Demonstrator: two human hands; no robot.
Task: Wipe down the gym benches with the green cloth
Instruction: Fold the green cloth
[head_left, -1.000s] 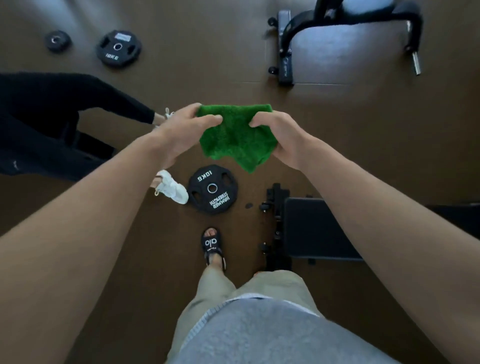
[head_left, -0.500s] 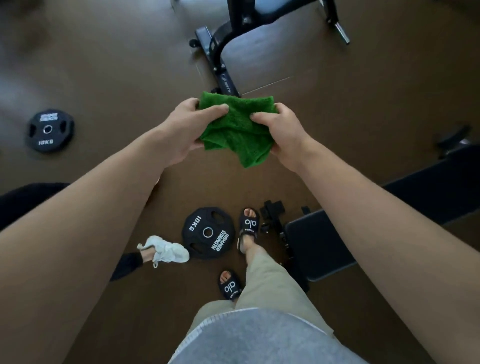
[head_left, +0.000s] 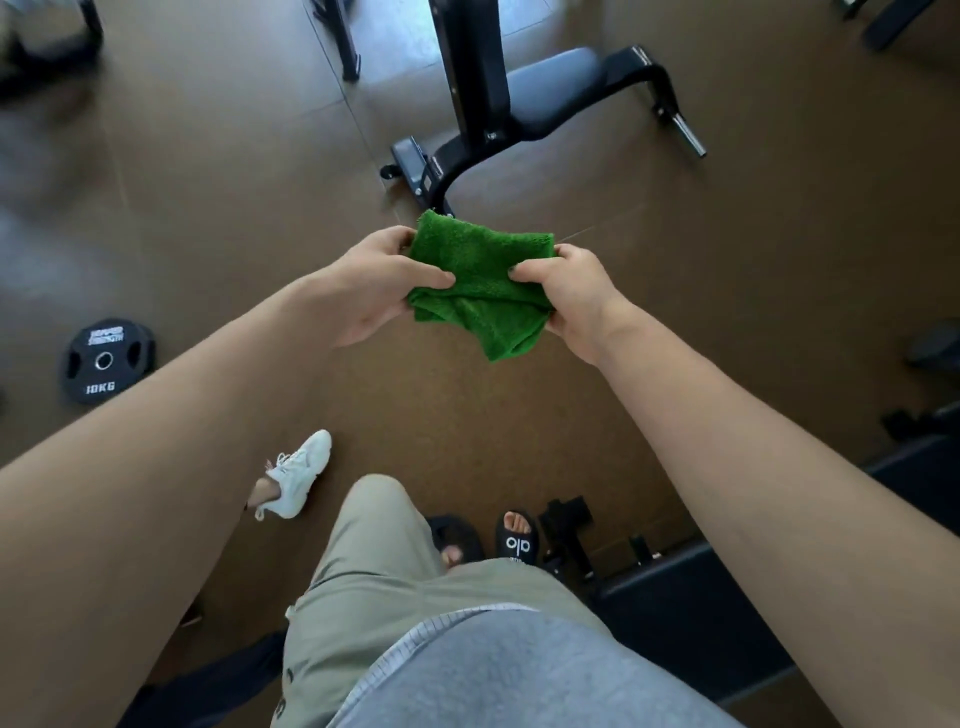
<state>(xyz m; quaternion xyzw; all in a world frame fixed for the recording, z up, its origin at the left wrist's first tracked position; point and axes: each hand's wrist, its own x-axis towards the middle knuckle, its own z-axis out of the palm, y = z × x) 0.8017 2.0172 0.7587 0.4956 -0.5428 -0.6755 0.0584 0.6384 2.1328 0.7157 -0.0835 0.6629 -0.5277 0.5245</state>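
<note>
While I stand and look down, this is what I see.

Left hand: my left hand (head_left: 382, 280) is stretched forward at chest height, the thumb lies on top of the green cloth (head_left: 480, 283) and the fingers are curled round its left edge, so it grips the cloth.

Right hand: my right hand (head_left: 566, 299) is also forward, the thumb presses on top of the cloth near its middle and the fingers are curled under the right edge, gripping it.

Arms: both forearms are bare and come from the lower corners toward the middle.

Hidden parts: the fingers of both hands under the cloth I cannot see; the cloth is folded or bunched, and how many layers it has I cannot tell.

Cut off: the black bench (head_left: 550, 98) ahead is cut by the top edge; a second dark bench (head_left: 691, 603) at the lower right is partly behind my right arm and dark.

Blurred: the far left corner is too blurred to read.

Cloth position: it hangs in the air between my two hands, one corner pointing down, above the brown floor (head_left: 208, 182), touching no bench.

Floor things: a 10KG weight plate (head_left: 109, 361) lies at the left; a white sneaker (head_left: 298, 480) of another person is near my knee; my black sandal (head_left: 516, 538) is beside the near bench.
</note>
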